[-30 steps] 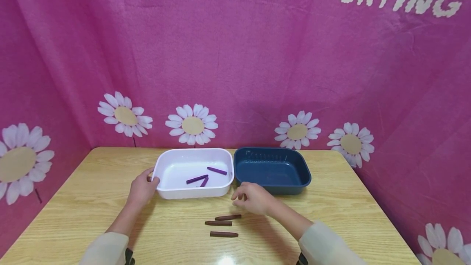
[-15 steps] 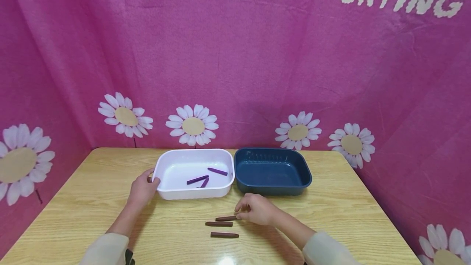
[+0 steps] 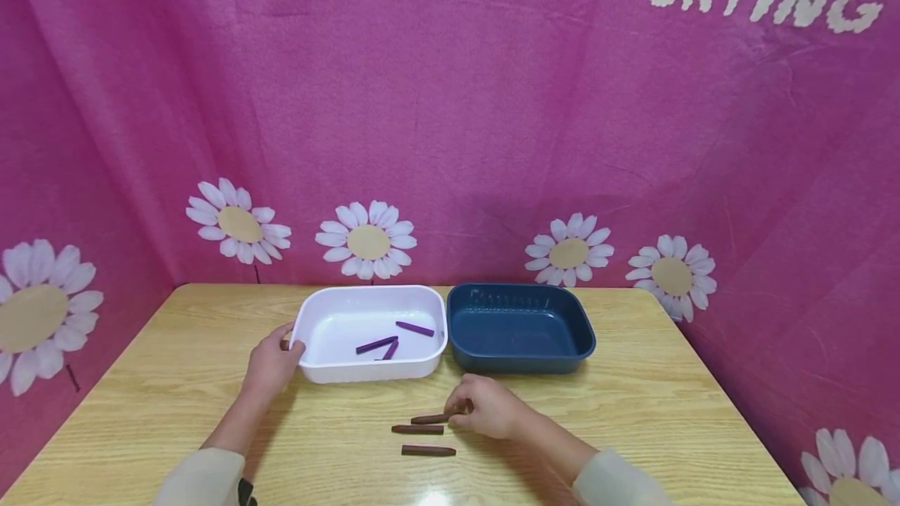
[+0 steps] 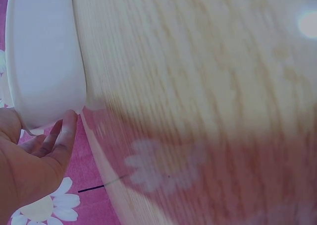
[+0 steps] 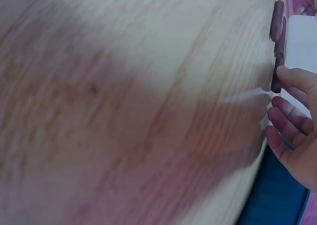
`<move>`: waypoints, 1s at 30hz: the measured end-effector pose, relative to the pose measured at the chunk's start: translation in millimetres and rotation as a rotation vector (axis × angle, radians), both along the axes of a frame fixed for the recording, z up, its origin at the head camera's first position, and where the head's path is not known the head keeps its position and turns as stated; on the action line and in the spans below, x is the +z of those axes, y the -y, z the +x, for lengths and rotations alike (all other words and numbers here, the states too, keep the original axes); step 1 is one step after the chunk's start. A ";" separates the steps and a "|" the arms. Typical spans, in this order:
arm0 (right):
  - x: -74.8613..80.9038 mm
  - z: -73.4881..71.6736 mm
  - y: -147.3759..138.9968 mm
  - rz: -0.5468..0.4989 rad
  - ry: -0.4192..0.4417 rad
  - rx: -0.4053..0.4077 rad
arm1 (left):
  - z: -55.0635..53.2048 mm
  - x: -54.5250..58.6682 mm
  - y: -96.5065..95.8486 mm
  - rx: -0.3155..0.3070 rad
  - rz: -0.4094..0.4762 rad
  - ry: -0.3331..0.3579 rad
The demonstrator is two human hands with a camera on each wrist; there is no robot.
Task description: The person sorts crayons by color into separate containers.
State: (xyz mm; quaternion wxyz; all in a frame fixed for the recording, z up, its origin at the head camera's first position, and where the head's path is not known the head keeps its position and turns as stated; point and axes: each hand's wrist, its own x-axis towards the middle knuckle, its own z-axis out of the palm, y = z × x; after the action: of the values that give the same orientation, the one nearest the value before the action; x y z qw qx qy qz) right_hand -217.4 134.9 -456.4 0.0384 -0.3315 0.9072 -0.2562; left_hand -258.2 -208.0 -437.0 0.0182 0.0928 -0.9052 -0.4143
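Note:
My left hand grips the left end of a white plastic basin, thumb at the rim and fingers against the outer wall; the left wrist view shows those fingers at its corner. Inside the basin lie several purple crayons. With thumb and fingertips my right hand pinches the right end of a brown crayon on the table. Two more brown crayons lie just nearer: one crayon close beside it, another crayon closest to me.
A dark blue basin with nothing in it stands right against the white one, beyond my right hand. Both are on a wood-grain table. A pink cloth with daisies hangs behind and at both sides.
My right hand has come down and toward me from beside the blue basin to the farthest brown crayon, and its fingers have closed on the end. The left hand stays put.

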 end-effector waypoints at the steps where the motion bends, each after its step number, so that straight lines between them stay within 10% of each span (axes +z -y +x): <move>1: -0.2 0.2 0.1 0.011 -0.004 -0.002 | -0.2 -0.3 0.3 0.001 -0.001 0.002; 30: 0.5 0.0 -6.6 0.034 0.002 -0.025 | 2.0 1.3 -0.5 -0.006 -0.006 -0.022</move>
State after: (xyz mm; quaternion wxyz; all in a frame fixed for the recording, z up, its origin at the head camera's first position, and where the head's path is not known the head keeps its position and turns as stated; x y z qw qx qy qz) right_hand -217.4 141.5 -456.0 0.0419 -0.3192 0.9154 -0.2417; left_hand -256.2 -207.6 -435.7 0.0272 0.0854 -0.9064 -0.4128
